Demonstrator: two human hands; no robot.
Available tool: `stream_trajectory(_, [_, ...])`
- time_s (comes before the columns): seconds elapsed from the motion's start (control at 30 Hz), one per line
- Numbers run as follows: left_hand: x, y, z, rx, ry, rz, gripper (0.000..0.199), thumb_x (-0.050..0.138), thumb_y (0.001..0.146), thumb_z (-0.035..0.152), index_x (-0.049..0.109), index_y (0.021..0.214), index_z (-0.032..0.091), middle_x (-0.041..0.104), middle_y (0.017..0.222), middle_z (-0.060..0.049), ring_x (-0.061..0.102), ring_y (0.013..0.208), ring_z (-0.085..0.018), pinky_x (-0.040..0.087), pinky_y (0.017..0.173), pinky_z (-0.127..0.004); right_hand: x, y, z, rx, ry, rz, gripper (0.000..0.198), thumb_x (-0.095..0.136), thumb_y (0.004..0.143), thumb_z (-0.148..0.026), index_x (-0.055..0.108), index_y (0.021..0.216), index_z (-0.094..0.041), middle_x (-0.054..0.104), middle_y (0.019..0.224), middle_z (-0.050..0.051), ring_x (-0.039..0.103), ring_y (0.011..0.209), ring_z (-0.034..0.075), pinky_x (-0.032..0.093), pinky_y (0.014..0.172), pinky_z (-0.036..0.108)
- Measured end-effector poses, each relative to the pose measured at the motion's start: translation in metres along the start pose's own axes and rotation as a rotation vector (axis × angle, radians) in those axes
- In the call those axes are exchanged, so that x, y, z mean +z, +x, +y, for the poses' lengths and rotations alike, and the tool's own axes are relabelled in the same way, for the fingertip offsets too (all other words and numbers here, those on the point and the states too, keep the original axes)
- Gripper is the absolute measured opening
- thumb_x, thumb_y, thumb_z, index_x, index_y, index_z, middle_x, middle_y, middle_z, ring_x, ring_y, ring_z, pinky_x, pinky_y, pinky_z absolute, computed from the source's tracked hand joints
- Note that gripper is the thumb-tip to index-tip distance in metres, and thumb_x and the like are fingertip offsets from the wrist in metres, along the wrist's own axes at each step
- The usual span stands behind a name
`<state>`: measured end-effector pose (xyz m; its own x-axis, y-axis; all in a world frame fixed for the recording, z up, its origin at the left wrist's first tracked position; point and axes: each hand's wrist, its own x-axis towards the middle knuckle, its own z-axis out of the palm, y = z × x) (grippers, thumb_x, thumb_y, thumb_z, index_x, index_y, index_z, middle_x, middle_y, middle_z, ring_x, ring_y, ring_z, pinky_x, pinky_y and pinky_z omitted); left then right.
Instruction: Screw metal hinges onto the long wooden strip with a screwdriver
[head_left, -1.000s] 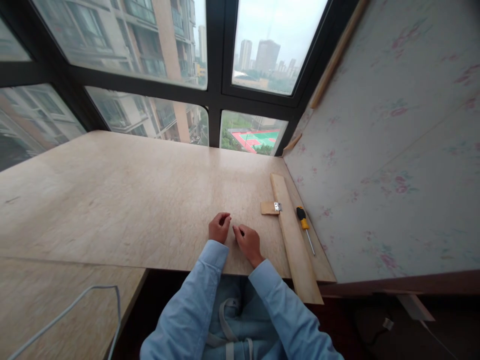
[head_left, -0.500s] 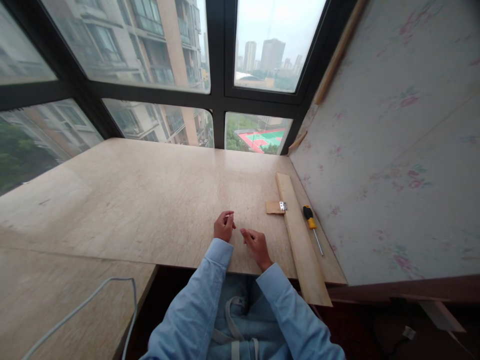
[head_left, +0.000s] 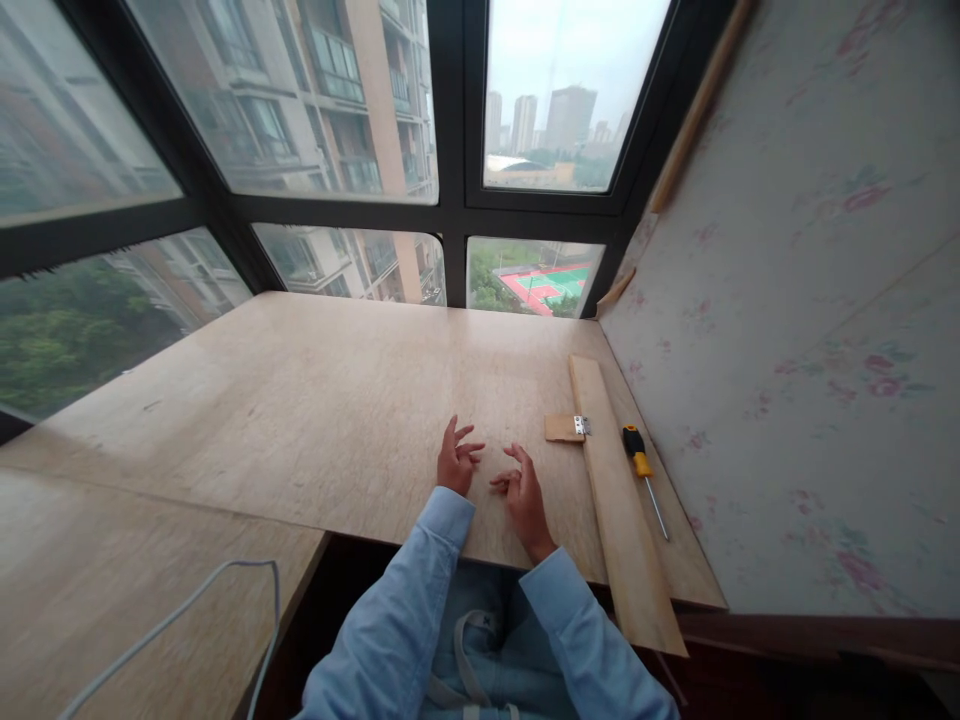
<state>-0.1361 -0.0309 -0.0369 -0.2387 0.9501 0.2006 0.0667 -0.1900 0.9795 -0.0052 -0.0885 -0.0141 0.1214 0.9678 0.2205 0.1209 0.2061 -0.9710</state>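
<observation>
Both hands are over the front part of the stone-look counter (head_left: 322, 400) with nothing in them. My left hand (head_left: 458, 460) is open, its fingers spread and pointing to the right. A short gap away, my right hand (head_left: 525, 500) is also open, fingers apart and turned toward the left one. Right of it lies a long wooden board (head_left: 619, 500), its near end sticking out past the counter's front edge. A small metal hinge (head_left: 580, 426) joins a short wooden piece (head_left: 559, 428) to the board's left side. Beyond the board rests a yellow and black screwdriver (head_left: 640, 456), tip toward me.
Dark-framed windows (head_left: 450, 215) close off the back and left. A wall with flowered paper (head_left: 810, 330) bounds the right side. On the lower surface at front left runs a pale cable (head_left: 180, 590).
The fingers of both hands have gone from curled to spread. The view has shifted slightly, so the scene appears lower and further right. Board, hinge and screwdriver lie as before.
</observation>
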Motion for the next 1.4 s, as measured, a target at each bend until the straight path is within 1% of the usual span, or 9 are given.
stream_trajectory(0.1, [-0.003,0.003,-0.011,0.148,0.167,0.016,0.064,0.051,0.078,0.012,0.041,0.141,0.020,0.055,0.134,-0.015,0.058,0.119,-0.024,0.053,0.092,-0.040,-0.003,-0.011,-0.002,-0.042,0.054,-0.023,0.046,0.043,0.094,-0.031,0.042,0.139,-0.022,0.045,0.143,0.017,0.063,0.112,0.022,0.057,0.083,0.038])
stream_trajectory(0.2, [-0.001,0.004,-0.014,0.276,0.366,-0.055,0.053,0.055,0.075,0.012,0.054,0.128,0.018,0.058,0.131,-0.014,0.053,0.125,-0.026,0.042,0.107,-0.048,-0.018,-0.031,-0.022,-0.052,-0.004,-0.120,0.035,0.052,0.092,-0.031,0.059,0.127,-0.025,0.058,0.133,0.011,0.057,0.122,0.023,0.052,0.096,0.040])
stream_trajectory(0.33, [0.023,0.007,-0.006,0.355,0.500,-0.211,0.049,0.060,0.078,0.020,0.054,0.127,0.017,0.057,0.131,-0.015,0.051,0.126,-0.027,0.039,0.109,-0.050,-0.053,-0.055,-0.062,-0.074,-0.071,-0.226,0.016,0.059,0.091,-0.030,0.075,0.095,-0.027,0.072,0.107,0.007,0.066,0.103,0.021,0.052,0.093,0.036])
stream_trajectory(0.47, [0.067,0.023,0.007,0.336,0.613,-0.422,0.076,0.073,0.071,0.033,0.042,0.138,0.014,0.049,0.140,-0.019,0.039,0.136,-0.034,0.032,0.112,-0.054,-0.098,-0.050,-0.088,-0.063,-0.135,-0.168,0.009,0.068,0.085,-0.031,0.075,0.083,-0.025,0.072,0.104,0.007,0.068,0.096,0.021,0.054,0.087,0.033])
stream_trajectory(0.7, [0.133,0.064,0.014,0.285,0.752,-0.723,0.105,0.086,0.055,0.042,0.036,0.143,0.015,0.044,0.144,-0.022,0.022,0.143,-0.041,0.025,0.113,-0.056,-0.164,-0.005,-0.063,-0.043,-0.326,-0.026,0.025,0.063,0.087,-0.042,0.072,0.074,-0.023,0.073,0.102,0.009,0.067,0.098,0.024,0.051,0.090,0.039])
stream_trajectory(0.8, [0.140,0.076,0.014,0.311,0.703,-0.769,0.104,0.088,0.050,0.041,0.042,0.140,0.016,0.054,0.134,-0.022,0.034,0.137,-0.042,0.028,0.110,-0.056,-0.175,0.007,-0.040,-0.007,-0.395,-0.056,0.027,0.058,0.089,-0.044,0.074,0.086,-0.023,0.072,0.107,0.010,0.065,0.104,0.026,0.049,0.096,0.043])
stream_trajectory(0.93, [0.135,0.089,0.018,0.340,0.528,-0.773,0.101,0.090,0.047,0.037,0.048,0.136,0.019,0.064,0.110,-0.014,0.058,0.110,-0.035,0.042,0.099,-0.048,-0.183,0.012,-0.020,0.009,-0.421,-0.078,0.025,0.057,0.089,-0.041,0.073,0.095,-0.022,0.071,0.108,0.011,0.064,0.105,0.025,0.049,0.096,0.044])
stream_trajectory(1.1, [0.130,0.095,0.029,0.291,0.232,-0.784,0.094,0.088,0.051,0.032,0.048,0.135,0.019,0.058,0.113,-0.012,0.059,0.102,-0.027,0.051,0.088,-0.042,-0.186,0.013,-0.013,0.006,-0.404,-0.107,0.020,0.056,0.090,-0.035,0.071,0.093,-0.022,0.069,0.108,0.010,0.062,0.105,0.023,0.049,0.095,0.041])
stream_trajectory(1.4, [0.163,0.088,0.058,0.345,0.158,-0.790,0.119,0.084,0.060,0.031,0.011,0.153,0.023,0.049,0.135,-0.017,0.062,0.093,-0.020,0.050,0.092,-0.041,-0.182,0.009,-0.009,0.006,-0.382,-0.074,0.019,0.057,0.089,-0.034,0.073,0.091,-0.023,0.067,0.108,0.010,0.062,0.106,0.024,0.049,0.095,0.041])
